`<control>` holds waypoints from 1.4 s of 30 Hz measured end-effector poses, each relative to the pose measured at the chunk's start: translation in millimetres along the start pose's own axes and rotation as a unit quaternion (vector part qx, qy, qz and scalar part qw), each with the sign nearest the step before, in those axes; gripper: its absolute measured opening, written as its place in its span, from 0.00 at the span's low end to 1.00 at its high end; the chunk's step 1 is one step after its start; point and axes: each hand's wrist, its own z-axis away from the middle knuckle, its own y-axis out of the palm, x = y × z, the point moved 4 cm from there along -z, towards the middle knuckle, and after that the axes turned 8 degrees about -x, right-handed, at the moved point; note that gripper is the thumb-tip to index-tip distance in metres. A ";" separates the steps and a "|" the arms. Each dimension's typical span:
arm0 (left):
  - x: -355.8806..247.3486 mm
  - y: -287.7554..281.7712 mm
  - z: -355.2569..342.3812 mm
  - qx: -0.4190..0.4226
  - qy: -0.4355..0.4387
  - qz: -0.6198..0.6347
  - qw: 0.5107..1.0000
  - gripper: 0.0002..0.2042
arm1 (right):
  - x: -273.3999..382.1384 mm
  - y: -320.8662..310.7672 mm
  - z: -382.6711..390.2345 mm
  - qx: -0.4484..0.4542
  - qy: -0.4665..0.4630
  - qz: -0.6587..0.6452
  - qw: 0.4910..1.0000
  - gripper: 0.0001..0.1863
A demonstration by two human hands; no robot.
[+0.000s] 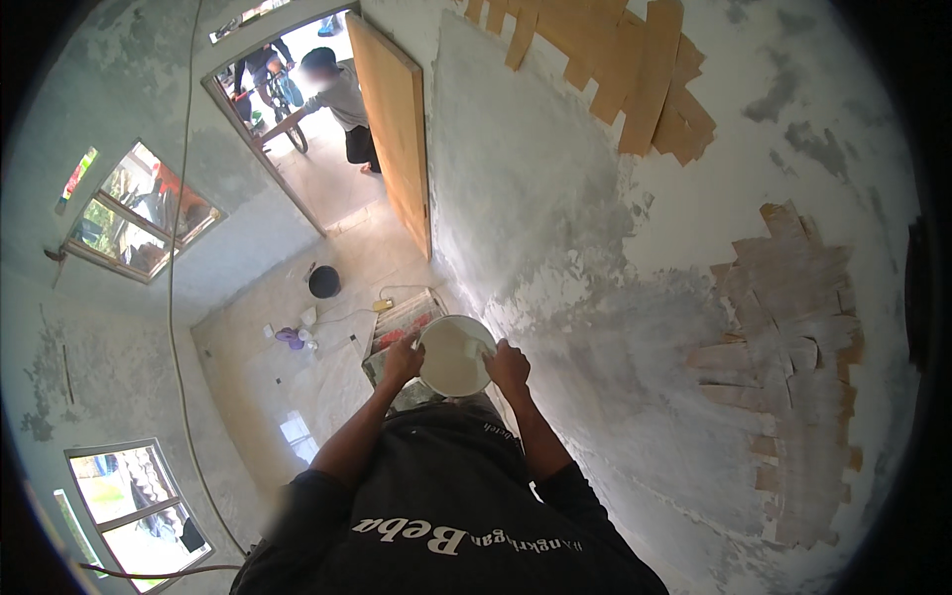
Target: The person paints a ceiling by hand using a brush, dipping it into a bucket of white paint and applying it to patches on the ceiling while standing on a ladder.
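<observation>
A round white bucket (432,381) is in front of my body, with a pale beige paste or liquid (454,355) inside it. My left hand (403,361) grips its left rim, fingers curled over the edge. On the opposite side my right hand (509,367) is closed at the rim. A small pale shape lies inside near my right fingers; I cannot tell whether it is a tool. Beneath the bucket shows part of a slatted, paint-marked stand (409,315), its lower part hidden by the bucket and my body.
A patchy plastered wall (555,188) with brown strips (650,79) rises at my right. Near an open wooden door (392,119), a person (342,99) stands by a bicycle. A black bucket (324,282) and purple item (290,338) sit on the floor. A cable (171,297) hangs left.
</observation>
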 end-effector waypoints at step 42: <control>6.8 1.4 9.1 -0.158 -0.053 0.009 0.986 0.18 | 39.1 40.9 -2.9 -0.151 -0.119 -0.167 0.967 0.14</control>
